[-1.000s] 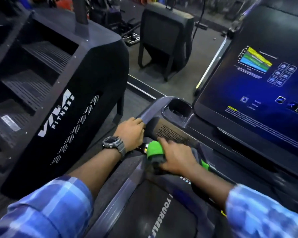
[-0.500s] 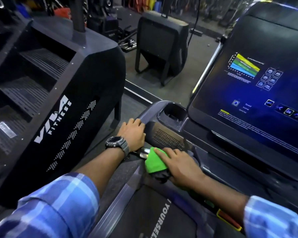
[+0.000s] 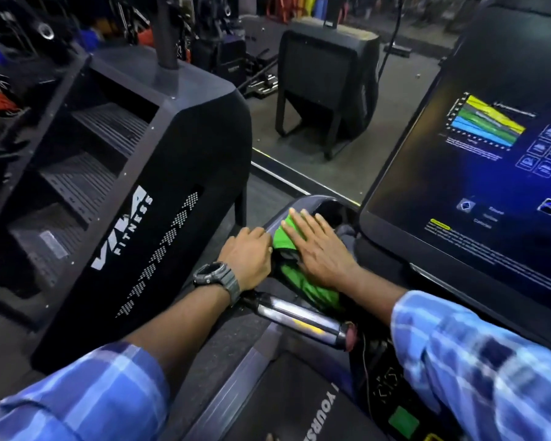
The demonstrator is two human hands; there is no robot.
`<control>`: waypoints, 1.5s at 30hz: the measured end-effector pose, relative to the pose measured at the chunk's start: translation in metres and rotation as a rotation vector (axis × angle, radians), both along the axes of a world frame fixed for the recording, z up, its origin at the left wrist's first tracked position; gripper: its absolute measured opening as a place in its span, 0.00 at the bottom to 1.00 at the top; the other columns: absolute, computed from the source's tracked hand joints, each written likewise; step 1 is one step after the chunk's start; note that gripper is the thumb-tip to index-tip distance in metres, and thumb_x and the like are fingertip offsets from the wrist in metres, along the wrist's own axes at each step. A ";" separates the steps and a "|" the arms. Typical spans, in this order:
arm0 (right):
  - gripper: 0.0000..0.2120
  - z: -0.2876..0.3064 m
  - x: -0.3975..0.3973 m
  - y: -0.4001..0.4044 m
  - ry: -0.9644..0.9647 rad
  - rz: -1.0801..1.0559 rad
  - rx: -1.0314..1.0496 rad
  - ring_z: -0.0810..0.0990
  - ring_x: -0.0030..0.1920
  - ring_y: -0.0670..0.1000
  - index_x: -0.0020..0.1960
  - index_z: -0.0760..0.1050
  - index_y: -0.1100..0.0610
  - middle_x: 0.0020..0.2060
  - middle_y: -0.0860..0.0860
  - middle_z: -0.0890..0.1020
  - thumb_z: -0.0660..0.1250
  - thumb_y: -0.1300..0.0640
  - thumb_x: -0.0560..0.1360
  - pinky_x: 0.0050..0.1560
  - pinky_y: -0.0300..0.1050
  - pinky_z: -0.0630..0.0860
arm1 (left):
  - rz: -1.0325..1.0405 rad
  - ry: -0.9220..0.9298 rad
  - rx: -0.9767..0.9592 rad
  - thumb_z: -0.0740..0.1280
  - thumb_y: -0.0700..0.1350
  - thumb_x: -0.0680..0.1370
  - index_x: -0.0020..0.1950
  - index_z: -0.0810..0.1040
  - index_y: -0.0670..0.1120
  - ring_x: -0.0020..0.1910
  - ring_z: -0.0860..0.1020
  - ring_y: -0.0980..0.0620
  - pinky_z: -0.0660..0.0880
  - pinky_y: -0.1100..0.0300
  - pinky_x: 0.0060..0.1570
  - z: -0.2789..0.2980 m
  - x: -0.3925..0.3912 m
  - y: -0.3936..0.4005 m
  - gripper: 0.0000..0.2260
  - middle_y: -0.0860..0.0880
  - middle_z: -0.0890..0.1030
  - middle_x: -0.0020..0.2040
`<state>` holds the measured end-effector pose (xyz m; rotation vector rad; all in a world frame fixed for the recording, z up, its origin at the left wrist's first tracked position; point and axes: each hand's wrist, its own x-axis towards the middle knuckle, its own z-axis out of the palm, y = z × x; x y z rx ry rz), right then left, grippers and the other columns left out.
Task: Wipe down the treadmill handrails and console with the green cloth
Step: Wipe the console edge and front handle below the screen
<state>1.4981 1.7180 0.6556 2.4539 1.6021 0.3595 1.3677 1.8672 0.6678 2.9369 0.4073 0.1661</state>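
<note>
My right hand (image 3: pixel 318 249) lies flat, fingers straight, pressing the green cloth (image 3: pixel 315 289) onto the left corner of the treadmill console tray, just before the cup holder (image 3: pixel 331 206). My left hand (image 3: pixel 247 254), wearing a dark watch, grips the outer left edge of that corner, fingers curled over it. A shiny metal grip bar (image 3: pixel 299 318) of the handrail shows bare below both hands. The lit console screen (image 3: pixel 477 173) rises to the right. Most of the cloth is hidden under my right palm.
A black stair-climber machine (image 3: pixel 134 218) stands close on the left. Another black machine (image 3: pixel 325 90) sits on the floor ahead. The treadmill belt deck (image 3: pixel 299 405) lies below, with a green button (image 3: pixel 403 421) near my right sleeve.
My right hand has moved with the cloth from the grip bar up and forward onto the tray corner and flattened out. The bar is now uncovered. My left hand stays on the edge.
</note>
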 end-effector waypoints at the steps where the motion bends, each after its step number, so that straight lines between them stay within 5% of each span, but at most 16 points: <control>1: 0.35 -0.007 0.002 -0.004 0.007 0.067 -0.033 0.60 0.75 0.60 0.78 0.57 0.56 0.77 0.59 0.58 0.58 0.43 0.76 0.74 0.58 0.58 | 0.005 -0.005 0.002 0.57 0.49 0.80 0.57 0.75 0.47 0.56 0.74 0.43 0.74 0.47 0.49 0.001 0.002 0.000 0.11 0.48 0.76 0.55; 5: 0.33 -0.020 -0.004 -0.052 0.073 0.417 -0.277 0.59 0.76 0.57 0.77 0.59 0.55 0.77 0.53 0.61 0.56 0.42 0.75 0.74 0.57 0.60 | 0.018 -0.014 -0.026 0.58 0.47 0.79 0.57 0.76 0.46 0.56 0.75 0.42 0.75 0.45 0.51 0.005 0.013 0.001 0.12 0.46 0.77 0.55; 9: 0.35 -0.012 0.011 -0.062 0.070 0.404 -0.230 0.61 0.76 0.54 0.77 0.60 0.53 0.76 0.51 0.62 0.63 0.46 0.72 0.74 0.53 0.60 | 0.009 -0.022 -0.062 0.58 0.49 0.79 0.57 0.76 0.46 0.56 0.75 0.41 0.75 0.46 0.53 0.007 0.021 0.003 0.12 0.46 0.77 0.55; 13: 0.30 -0.017 -0.002 -0.022 0.121 -0.142 0.216 0.76 0.63 0.58 0.76 0.59 0.59 0.70 0.56 0.71 0.61 0.54 0.77 0.59 0.50 0.75 | -0.021 -0.031 -0.075 0.58 0.50 0.79 0.57 0.76 0.46 0.57 0.75 0.43 0.75 0.48 0.52 0.006 0.030 0.009 0.13 0.47 0.78 0.55; 17: 0.32 -0.006 0.023 0.058 0.560 -0.859 0.571 0.77 0.60 0.63 0.77 0.52 0.59 0.65 0.62 0.75 0.55 0.46 0.80 0.57 0.56 0.73 | -0.045 -0.039 -0.083 0.58 0.50 0.79 0.57 0.74 0.46 0.57 0.75 0.43 0.74 0.48 0.52 0.006 0.040 0.013 0.12 0.46 0.78 0.57; 21: 0.26 0.006 0.051 0.074 0.697 -1.028 0.816 0.77 0.58 0.66 0.75 0.57 0.50 0.67 0.61 0.68 0.60 0.50 0.79 0.55 0.56 0.72 | -0.079 -0.054 -0.121 0.58 0.51 0.79 0.55 0.72 0.46 0.56 0.75 0.42 0.75 0.47 0.52 0.008 0.046 0.017 0.11 0.46 0.78 0.56; 24: 0.21 0.000 0.034 0.073 0.547 -0.865 0.661 0.78 0.55 0.65 0.71 0.64 0.48 0.65 0.59 0.68 0.61 0.50 0.79 0.52 0.55 0.74 | -0.111 -0.056 -0.136 0.58 0.51 0.79 0.54 0.72 0.46 0.56 0.75 0.42 0.74 0.47 0.53 0.009 0.050 0.022 0.11 0.45 0.78 0.55; 29: 0.30 -0.010 -0.014 0.032 0.155 -0.702 0.295 0.78 0.51 0.63 0.68 0.69 0.58 0.57 0.61 0.76 0.52 0.39 0.76 0.50 0.55 0.76 | -0.131 -0.078 -0.156 0.56 0.55 0.80 0.54 0.73 0.47 0.56 0.76 0.43 0.73 0.49 0.54 0.005 0.059 0.029 0.14 0.45 0.78 0.54; 35: 0.18 0.013 0.044 0.065 0.637 -1.110 0.415 0.72 0.66 0.63 0.65 0.72 0.62 0.65 0.63 0.73 0.57 0.57 0.78 0.63 0.54 0.70 | -0.193 -0.059 -0.105 0.55 0.57 0.81 0.53 0.72 0.48 0.54 0.78 0.41 0.73 0.51 0.47 0.011 0.059 0.031 0.14 0.45 0.81 0.53; 40: 0.18 0.007 0.055 0.053 0.503 -1.031 0.193 0.79 0.60 0.61 0.61 0.76 0.61 0.59 0.61 0.80 0.55 0.55 0.78 0.58 0.52 0.75 | -0.192 -0.055 -0.063 0.55 0.58 0.81 0.55 0.72 0.48 0.54 0.77 0.40 0.74 0.50 0.46 0.009 0.046 0.031 0.16 0.44 0.83 0.50; 45: 0.22 0.009 0.041 0.037 0.451 -0.884 0.203 0.78 0.57 0.64 0.59 0.73 0.57 0.54 0.61 0.81 0.55 0.42 0.76 0.55 0.55 0.75 | -0.201 -0.046 -0.053 0.54 0.58 0.81 0.50 0.73 0.48 0.53 0.77 0.41 0.76 0.49 0.47 0.012 0.045 0.026 0.16 0.44 0.83 0.48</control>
